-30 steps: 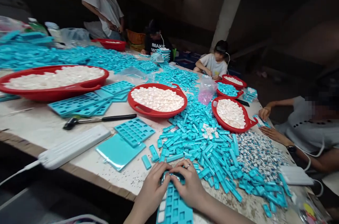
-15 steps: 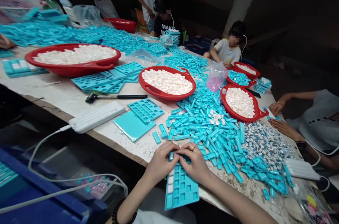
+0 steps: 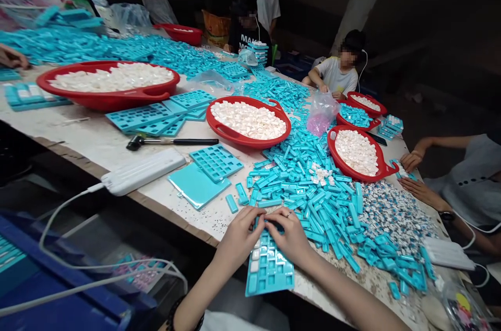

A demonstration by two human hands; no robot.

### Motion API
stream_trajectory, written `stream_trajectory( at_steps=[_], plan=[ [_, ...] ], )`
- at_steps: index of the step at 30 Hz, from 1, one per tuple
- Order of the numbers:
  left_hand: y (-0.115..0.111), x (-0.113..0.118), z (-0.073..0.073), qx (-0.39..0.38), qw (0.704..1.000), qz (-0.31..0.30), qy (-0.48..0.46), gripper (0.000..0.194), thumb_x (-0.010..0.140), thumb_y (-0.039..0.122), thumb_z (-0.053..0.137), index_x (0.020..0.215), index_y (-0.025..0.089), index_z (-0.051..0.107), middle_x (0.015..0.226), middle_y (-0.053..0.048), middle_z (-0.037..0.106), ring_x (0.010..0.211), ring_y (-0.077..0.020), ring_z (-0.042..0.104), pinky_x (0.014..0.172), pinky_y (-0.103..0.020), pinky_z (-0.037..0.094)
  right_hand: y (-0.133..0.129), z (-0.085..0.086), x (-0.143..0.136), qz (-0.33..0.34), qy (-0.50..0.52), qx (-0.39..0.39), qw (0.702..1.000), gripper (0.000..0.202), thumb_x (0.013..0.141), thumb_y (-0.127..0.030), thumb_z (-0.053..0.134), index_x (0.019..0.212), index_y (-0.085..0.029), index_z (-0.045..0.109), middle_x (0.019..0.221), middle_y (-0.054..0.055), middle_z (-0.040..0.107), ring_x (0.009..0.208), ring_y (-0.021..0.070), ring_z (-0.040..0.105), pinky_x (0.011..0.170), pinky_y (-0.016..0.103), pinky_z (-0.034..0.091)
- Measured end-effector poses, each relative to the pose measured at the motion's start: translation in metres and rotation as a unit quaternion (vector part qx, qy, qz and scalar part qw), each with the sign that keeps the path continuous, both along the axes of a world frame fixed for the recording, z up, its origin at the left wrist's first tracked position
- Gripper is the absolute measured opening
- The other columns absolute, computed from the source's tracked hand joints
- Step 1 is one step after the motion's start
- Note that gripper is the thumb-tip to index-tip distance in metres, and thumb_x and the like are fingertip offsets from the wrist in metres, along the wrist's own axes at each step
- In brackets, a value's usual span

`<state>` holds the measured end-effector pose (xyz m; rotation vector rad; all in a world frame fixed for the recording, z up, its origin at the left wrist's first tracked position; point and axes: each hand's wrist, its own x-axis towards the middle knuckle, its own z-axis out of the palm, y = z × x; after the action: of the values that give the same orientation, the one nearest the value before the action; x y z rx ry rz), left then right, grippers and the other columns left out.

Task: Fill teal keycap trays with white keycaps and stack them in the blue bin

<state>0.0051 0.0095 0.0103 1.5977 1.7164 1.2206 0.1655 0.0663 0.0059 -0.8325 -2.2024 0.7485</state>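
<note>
Could tip tray (image 3: 274, 285) off tabletop's (image 3: 211, 216) near edge through loose pinch.
Held jutting out in nearly closed fingers of left hand (image 3: 238, 237) and right hand (image 3: 293, 237); cannot tell about any piece between. Could shed white caps (image 3: 254, 266).

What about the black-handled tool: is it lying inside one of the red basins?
No, the black-handled tool lies on the white tabletop, in front of the turquoise plates with square holes.
</note>
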Motion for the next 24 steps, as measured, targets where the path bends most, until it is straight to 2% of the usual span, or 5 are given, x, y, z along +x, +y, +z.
stream_trajectory(
  at_steps=[5,11,15,20,24],
  plan=[
    [0.019,-0.002,0.004,-0.023,0.998,-0.018,-0.055,0.033,0.099,0.042,0.045,0.093,0.021,0.071,0.093,-0.005,0.072,0.084,-0.0213,0.067,0.073,-0.031,0.051,0.009,0.004,0.004,0.000,0.002,-0.002,1.000,0.016,0.093,-0.015,0.068,0.104,-0.024,0.075,0.096,0.003,0.072,0.096,0.0204,0.065,0.091,0.036,0.050],
    [0.012,-0.007,0.000,-0.008,0.996,-0.015,-0.084,0.031,0.096,0.042,0.050,0.090,0.022,0.072,0.093,-0.005,0.074,0.087,-0.0220,0.069,0.074,-0.031,0.054,0.008,0.001,0.004,0.004,0.015,-0.005,1.000,0.016,0.095,-0.016,0.067,0.103,-0.026,0.075,0.096,0.001,0.073,0.095,0.0194,0.065,0.090,0.035,0.050],
    [0.023,-0.012,0.017,0.013,0.996,0.011,-0.088,0.030,0.096,0.043,0.050,0.093,0.022,0.072,0.098,-0.005,0.074,0.092,-0.0231,0.070,0.074,-0.031,0.056,0.007,-0.001,0.005,0.001,-0.007,0.038,0.999,0.014,0.095,-0.016,0.066,0.105,-0.023,0.074,0.095,0.004,0.072,0.094,0.0217,0.064,0.090,0.038,0.050],
    [0.077,0.009,0.058,0.077,0.994,-0.077,0.030,0.025,0.099,0.031,0.046,0.098,0.022,0.070,0.100,-0.004,0.072,0.096,-0.0211,0.068,0.083,-0.032,0.054,0.006,-0.004,0.007,-0.012,-0.050,0.080,0.995,0.014,0.094,-0.019,0.067,0.106,-0.021,0.074,0.097,0.007,0.069,0.097,0.0253,0.061,0.088,0.041,0.052],
    [0.138,0.044,0.065,0.089,0.968,-0.155,0.174,0.026,0.096,0.017,0.047,0.111,0.020,0.068,0.112,-0.009,0.070,0.110,-0.0243,0.064,0.094,-0.036,0.052,0.007,-0.005,0.006,-0.014,-0.031,0.056,0.998,0.013,0.093,-0.017,0.069,0.103,-0.022,0.075,0.097,0.006,0.069,0.098,0.0237,0.062,0.089,0.039,0.052]
  ],
)
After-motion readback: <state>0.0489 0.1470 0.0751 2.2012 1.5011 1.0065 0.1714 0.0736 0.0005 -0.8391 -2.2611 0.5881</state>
